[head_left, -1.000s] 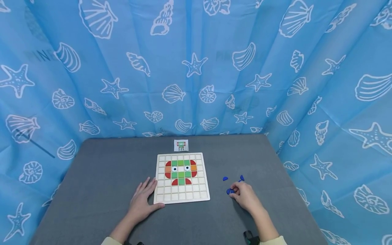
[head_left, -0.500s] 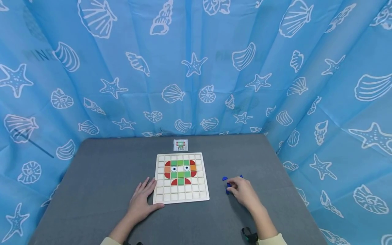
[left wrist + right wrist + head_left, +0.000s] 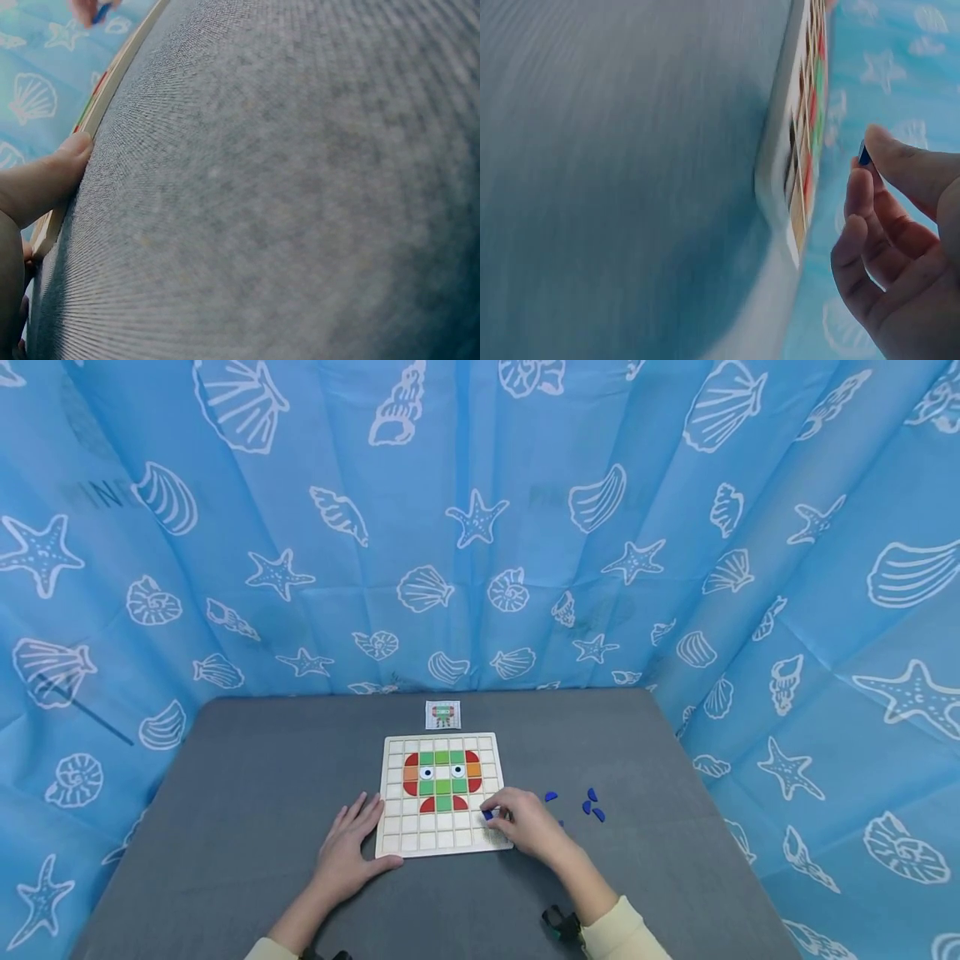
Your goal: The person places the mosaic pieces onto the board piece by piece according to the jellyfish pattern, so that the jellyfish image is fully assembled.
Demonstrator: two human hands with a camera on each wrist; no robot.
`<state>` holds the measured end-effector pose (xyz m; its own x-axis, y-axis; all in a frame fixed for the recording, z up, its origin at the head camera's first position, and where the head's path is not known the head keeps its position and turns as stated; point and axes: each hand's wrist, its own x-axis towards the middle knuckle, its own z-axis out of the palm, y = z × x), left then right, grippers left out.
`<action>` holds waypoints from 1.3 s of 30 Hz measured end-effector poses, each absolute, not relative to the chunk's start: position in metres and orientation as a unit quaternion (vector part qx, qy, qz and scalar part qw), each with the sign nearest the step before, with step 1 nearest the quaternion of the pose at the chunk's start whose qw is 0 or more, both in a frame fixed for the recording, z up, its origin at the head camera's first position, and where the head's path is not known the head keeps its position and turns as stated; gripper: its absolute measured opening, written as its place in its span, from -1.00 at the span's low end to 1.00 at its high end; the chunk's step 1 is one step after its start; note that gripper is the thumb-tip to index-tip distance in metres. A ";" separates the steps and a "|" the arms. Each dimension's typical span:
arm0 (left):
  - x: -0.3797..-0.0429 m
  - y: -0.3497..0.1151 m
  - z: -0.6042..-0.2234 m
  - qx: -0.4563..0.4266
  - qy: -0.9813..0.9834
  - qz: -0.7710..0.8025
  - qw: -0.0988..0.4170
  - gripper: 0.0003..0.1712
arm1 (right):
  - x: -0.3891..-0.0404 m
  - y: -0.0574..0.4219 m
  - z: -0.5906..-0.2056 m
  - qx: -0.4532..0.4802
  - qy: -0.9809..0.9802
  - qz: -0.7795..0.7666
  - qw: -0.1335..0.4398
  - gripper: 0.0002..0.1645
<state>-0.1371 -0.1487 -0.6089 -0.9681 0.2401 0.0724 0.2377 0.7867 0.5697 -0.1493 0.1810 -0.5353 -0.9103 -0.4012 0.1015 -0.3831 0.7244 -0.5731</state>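
Note:
A pale wooden grid board (image 3: 417, 842) lies on the grey table, bearing a face-like pattern of red, green and orange tiles with two eye tiles (image 3: 458, 772). My left hand (image 3: 347, 847) rests at the board's left side, fingers spread and fairly straight. Its thumb (image 3: 71, 150) touches the board's near edge in the left wrist view. Over the board's right part, my right hand (image 3: 531, 822) pinches a small blue tile (image 3: 864, 154) between thumb and fingertips. The tile is held above the grid, and the fingers hide most of it.
Several loose blue half-round pieces (image 3: 551, 796) lie on the table right of the board; one is partly hidden by the right hand. A small printed card (image 3: 442, 715) with a similar pattern lies behind the board. A blue shell-print curtain (image 3: 480, 610) stands behind the table.
My right hand has picked up a blue tile from the loose pieces and carried it left over the board. My left hand has stayed at the board's left side.

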 end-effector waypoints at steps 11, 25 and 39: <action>-0.138 -0.148 -0.607 0.122 0.947 0.298 0.016 0.30 | -0.162 0.148 -0.548 -0.248 0.940 -0.231 0.048 -0.74; -0.137 -0.149 -0.608 0.122 0.949 0.289 0.002 0.30 | -0.165 0.144 -0.548 -0.246 0.934 -0.250 0.062 -0.75; -0.138 -0.150 -0.609 0.122 0.948 0.293 0.005 0.30 | -0.157 0.162 -0.533 -0.227 0.936 -0.268 0.028 -0.74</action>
<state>-0.1377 -0.1496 -0.6094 -0.9702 0.2342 0.0619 0.2283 0.7986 0.5569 -0.1570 0.1615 -0.5327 -0.8955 -0.4395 0.0695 -0.4095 0.7529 -0.5152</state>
